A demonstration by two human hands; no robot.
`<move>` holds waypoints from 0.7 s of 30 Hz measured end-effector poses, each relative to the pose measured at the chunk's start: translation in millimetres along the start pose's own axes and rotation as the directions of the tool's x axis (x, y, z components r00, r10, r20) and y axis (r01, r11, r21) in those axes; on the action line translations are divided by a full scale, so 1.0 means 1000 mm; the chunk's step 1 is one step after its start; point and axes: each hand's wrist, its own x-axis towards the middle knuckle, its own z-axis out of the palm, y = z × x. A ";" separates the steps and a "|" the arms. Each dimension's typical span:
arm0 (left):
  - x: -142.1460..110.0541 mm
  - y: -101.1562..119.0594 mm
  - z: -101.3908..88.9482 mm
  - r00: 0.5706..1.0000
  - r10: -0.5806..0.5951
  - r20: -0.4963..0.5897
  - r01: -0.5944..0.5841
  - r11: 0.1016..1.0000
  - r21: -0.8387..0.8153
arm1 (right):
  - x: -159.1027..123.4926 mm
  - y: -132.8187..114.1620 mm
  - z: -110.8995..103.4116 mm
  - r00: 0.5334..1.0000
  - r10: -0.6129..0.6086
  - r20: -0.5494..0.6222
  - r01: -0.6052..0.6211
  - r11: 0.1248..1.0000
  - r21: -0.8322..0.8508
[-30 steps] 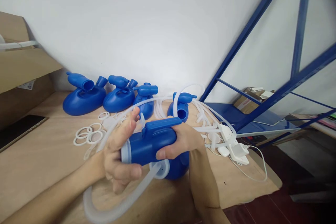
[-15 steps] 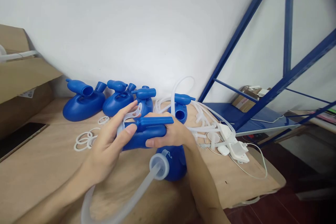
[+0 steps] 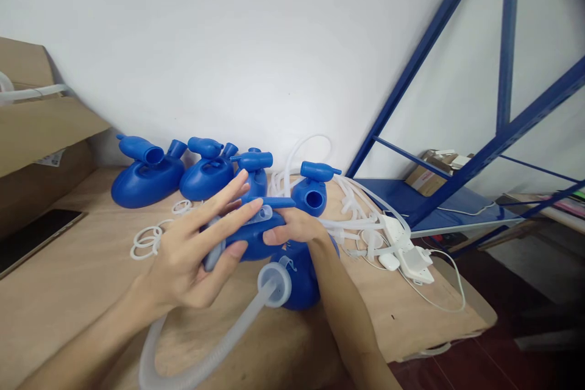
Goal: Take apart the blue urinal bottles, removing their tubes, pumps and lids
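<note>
My right hand (image 3: 292, 230) grips the neck of a blue plastic vessel (image 3: 299, 283) that rests on the wooden table (image 3: 68, 280). My left hand (image 3: 196, 256) lies against the neck's open end, fingers spread, with a translucent cap (image 3: 214, 250) under them. A wide clear hose (image 3: 205, 350) plugs into a round white fitting (image 3: 274, 283) on the vessel's front and curves toward me.
Several more blue vessels (image 3: 146, 170) stand along the white wall. White rings (image 3: 148, 237) lie left of my hands. Clear tubes (image 3: 361, 213) and a white power strip (image 3: 406, 253) lie right. A cardboard box (image 3: 36, 134) and a dark panel (image 3: 31, 228) sit left; a blue rack (image 3: 457, 128) right.
The blue vessel has come down from mid-air onto the table. My left hand has gone from clasping the neck's end to lying over it with spread fingers.
</note>
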 end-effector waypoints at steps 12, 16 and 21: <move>-0.001 0.009 0.013 0.914 -0.154 -0.376 0.196 0.977 0.077 | 0.004 -0.010 0.009 0.973 -0.221 -0.061 0.217 0.974 -0.071; 0.000 0.004 0.011 0.937 -0.119 -0.328 0.157 0.983 0.094 | 0.004 -0.012 0.009 0.972 -0.223 -0.068 0.216 0.971 -0.104; 0.000 -0.002 0.007 0.936 -0.038 -0.351 0.094 0.985 0.143 | 0.003 -0.019 0.011 0.931 -0.346 -0.114 0.336 0.937 -0.097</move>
